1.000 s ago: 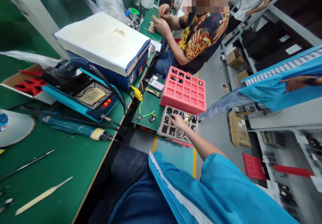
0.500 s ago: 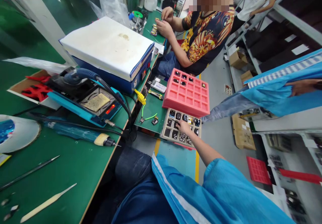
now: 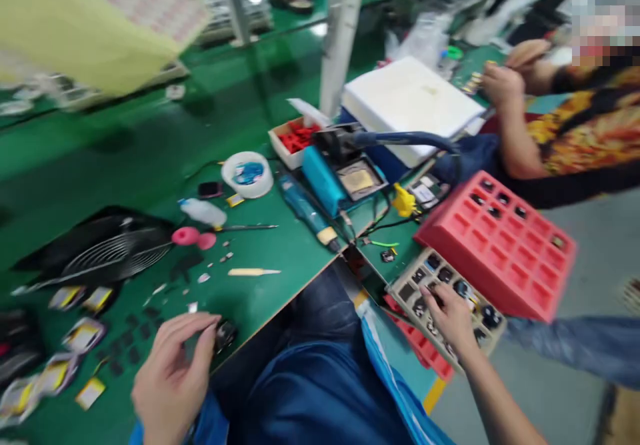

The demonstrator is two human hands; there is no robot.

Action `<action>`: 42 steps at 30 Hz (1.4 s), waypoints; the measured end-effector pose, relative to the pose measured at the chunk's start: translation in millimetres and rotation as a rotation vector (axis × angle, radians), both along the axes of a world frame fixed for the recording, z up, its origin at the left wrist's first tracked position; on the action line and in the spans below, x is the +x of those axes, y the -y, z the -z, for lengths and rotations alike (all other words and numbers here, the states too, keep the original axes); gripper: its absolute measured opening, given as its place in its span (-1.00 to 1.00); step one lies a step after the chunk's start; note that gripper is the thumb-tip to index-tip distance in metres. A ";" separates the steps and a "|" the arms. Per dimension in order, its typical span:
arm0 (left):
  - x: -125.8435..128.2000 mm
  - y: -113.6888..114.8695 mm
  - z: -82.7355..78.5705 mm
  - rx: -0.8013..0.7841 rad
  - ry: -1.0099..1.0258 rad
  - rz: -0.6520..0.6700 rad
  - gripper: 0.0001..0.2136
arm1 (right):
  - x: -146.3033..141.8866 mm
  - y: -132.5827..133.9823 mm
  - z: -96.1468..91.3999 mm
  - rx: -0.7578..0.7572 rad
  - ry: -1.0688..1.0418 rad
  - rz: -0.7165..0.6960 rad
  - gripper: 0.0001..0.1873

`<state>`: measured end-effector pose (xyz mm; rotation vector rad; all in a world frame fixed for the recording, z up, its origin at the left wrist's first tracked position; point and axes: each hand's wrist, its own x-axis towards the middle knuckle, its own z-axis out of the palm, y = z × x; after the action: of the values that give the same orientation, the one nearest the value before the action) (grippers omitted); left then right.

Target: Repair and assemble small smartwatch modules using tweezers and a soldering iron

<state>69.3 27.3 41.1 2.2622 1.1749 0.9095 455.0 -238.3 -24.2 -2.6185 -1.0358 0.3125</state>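
My left hand [image 3: 173, 371] is over the near edge of the green bench, its thumb and forefinger bent together at the side of a small black device [image 3: 226, 335]. The fingertips appear to pinch its left edge, though blur softens the contact. To the right, my right hand [image 3: 453, 315] reaches into a beige compartment tray [image 3: 397, 291] of small black and metallic parts. Its fingers are drawn together down in a compartment; whatever is between them is hidden. Beside that tray stands a pink compartment block [image 3: 500, 245], with small black parts in several of its pockets.
A blue soldering station [image 3: 327, 181], an electric screwdriver [image 3: 307, 211] and a white tub [image 3: 247, 175] stand on the bench. A pale pointed tool [image 3: 254, 272] lies nearer. Battery-like pieces [image 3: 90, 391] are scattered at left. A co-worker's hands [image 3: 510, 75] work at upper right.
The view has swung left, bringing more of the bench into sight. My left hand and the black device now show. My right hand remains in the beige tray.
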 end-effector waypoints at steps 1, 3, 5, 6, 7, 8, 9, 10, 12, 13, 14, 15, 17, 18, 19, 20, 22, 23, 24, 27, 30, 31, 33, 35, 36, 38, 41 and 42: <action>-3.3 0.6 0.2 0.038 -0.006 -0.003 -0.93 | -13.7 -11.9 -9.5 0.080 -0.032 -0.094 -0.45; -9.2 0.9 0.8 0.078 -0.024 -0.006 -0.96 | -46.4 -41.1 -29.3 0.377 -0.215 -0.268 -0.55; -16.5 2.8 1.8 0.087 -0.039 -0.011 -0.96 | -81.7 -74.6 -46.4 0.529 -0.410 -0.408 -0.59; -20.8 4.7 2.9 0.080 -0.043 -0.011 -0.95 | -98.5 -92.0 -52.8 0.557 -0.489 -0.495 -0.58; -25.5 7.2 4.5 0.068 -0.043 -0.009 -0.94 | -114.1 -109.3 -57.4 0.590 -0.554 -0.585 -0.58; -30.2 10.1 6.6 0.051 -0.042 -0.005 -0.93 | -128.2 -126.0 -60.1 0.633 -0.606 -0.657 -0.59; -34.8 13.4 9.2 0.034 -0.041 0.001 -0.92 | -140.8 -141.8 -61.1 0.679 -0.651 -0.710 -0.61; -38.9 16.8 12.0 0.015 -0.045 0.006 -0.90 | -151.9 -156.3 -60.7 0.720 -0.686 -0.743 -0.63; -45.3 23.2 17.6 -0.017 -0.058 0.022 -0.88 | -169.3 -180.2 -57.0 0.745 -0.703 -0.792 -0.69; -47.3 25.8 19.9 -0.030 -0.066 0.034 -0.87 | -175.4 -189.3 -54.2 0.738 -0.684 -0.814 -0.74; -48.7 27.8 21.8 -0.043 -0.072 0.049 -0.87 | -179.7 -196.2 -51.3 0.723 -0.654 -0.837 -0.78; -49.5 29.2 23.1 -0.055 -0.074 0.066 -0.87 | -182.2 -201.0 -48.5 0.708 -0.621 -0.853 -0.82; -49.7 29.9 24.6 -0.072 -0.064 0.095 -0.85 | -182.7 -205.2 -43.9 0.672 -0.583 -0.861 -0.87; -49.2 29.6 25.1 -0.077 -0.057 0.103 -0.84 | -181.4 -205.0 -42.4 0.651 -0.581 -0.851 -0.87; -48.4 29.3 25.6 -0.075 -0.050 0.111 -0.84 | -179.8 -203.9 -41.4 0.626 -0.588 -0.833 -0.86; -47.1 29.2 26.2 -0.069 -0.047 0.115 -0.84 | -178.5 -202.1 -41.0 0.603 -0.600 -0.807 -0.85; -42.8 31.0 28.0 -0.049 -0.056 0.098 -0.84 | -178.6 -197.8 -41.3 0.582 -0.644 -0.743 -0.83; -39.8 33.0 29.1 -0.038 -0.068 0.073 -0.84 | -180.6 -195.9 -41.8 0.583 -0.678 -0.711 -0.83; -36.4 35.9 30.3 -0.027 -0.083 0.038 -0.84 | -184.2 -194.2 -42.2 0.586 -0.721 -0.683 -0.82; -26.6 46.7 32.8 -0.017 -0.134 -0.066 -0.78 | -200.5 -192.2 -42.2 0.581 -0.865 -0.660 -0.84; -24.4 53.2 32.4 -0.037 -0.155 -0.071 -0.72 | -215.1 -194.2 -40.2 0.562 -0.918 -0.683 -0.86; -26.0 53.2 31.5 -0.046 -0.155 -0.051 -0.73 | -217.8 -195.3 -39.5 0.563 -0.915 -0.688 -0.86; -31.9 49.6 28.8 -0.071 -0.149 0.008 -0.76 | -220.0 -197.4 -38.5 0.570 -0.897 -0.692 -0.88; -39.5 42.8 25.3 -0.105 -0.137 0.080 -0.80 | -219.2 -199.0 -38.2 0.571 -0.887 -0.702 -0.88; -43.3 38.8 23.4 -0.117 -0.134 0.116 -0.81 | -218.5 -199.6 -38.2 0.572 -0.886 -0.707 -0.88; -49.5 31.3 20.1 -0.119 -0.149 0.188 -0.83 | -217.4 -200.3 -38.4 0.575 -0.891 -0.711 -0.88; -54.3 24.0 17.6 -0.067 -0.204 0.254 -0.83 | -217.6 -201.2 -39.1 0.600 -0.894 -0.720 -0.86; -54.8 23.1 17.5 -0.050 -0.221 0.258 -0.81 | -218.1 -201.6 -39.3 0.610 -0.893 -0.732 -0.85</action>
<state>14.5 4.2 23.6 2.4487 0.9488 0.5370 237.0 -36.7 15.1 -1.2447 -1.3704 1.0080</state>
